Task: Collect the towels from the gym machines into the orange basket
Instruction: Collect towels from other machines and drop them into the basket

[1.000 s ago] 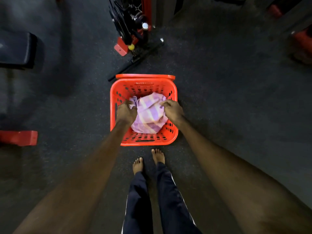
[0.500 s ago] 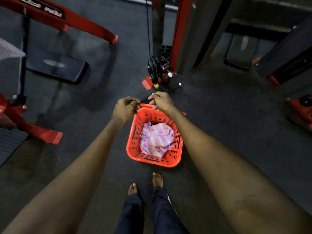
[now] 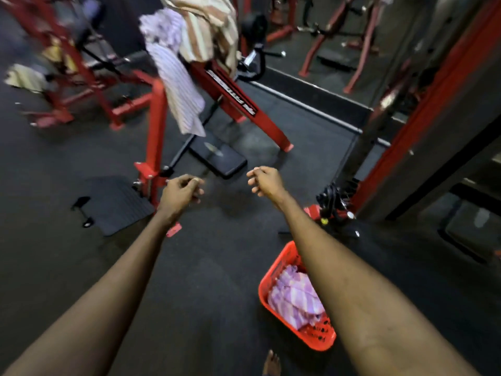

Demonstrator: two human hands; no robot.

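Observation:
The orange basket (image 3: pixel 273 272) stands on the floor at the lower right, partly behind my right forearm. A pink-and-purple striped towel (image 3: pixel 294 299) lies crumpled inside it. My left hand (image 3: pixel 180 192) and my right hand (image 3: pixel 264 181) are stretched forward in mid-air above the floor, fingers loosely curled, holding nothing. On the red gym machine (image 3: pixel 233 96) ahead hang a white striped towel (image 3: pixel 179 90), a lilac towel (image 3: pixel 162 28) and a beige striped towel (image 3: pixel 206 28). A pale towel (image 3: pixel 24 77) lies blurred on another machine at the far left.
A black bench pad (image 3: pixel 219 157) and a black floor mat (image 3: pixel 116 203) lie near the red machine's upright (image 3: pixel 156 131). A weight stack with a red column (image 3: pixel 423 104) stands at the right. A mirror wall lies behind. My bare foot (image 3: pixel 271 365) shows at the bottom.
My hands have let go of the towel in the basket and lifted away forward. The view has swung up and left, so the basket now lies at the lower right.

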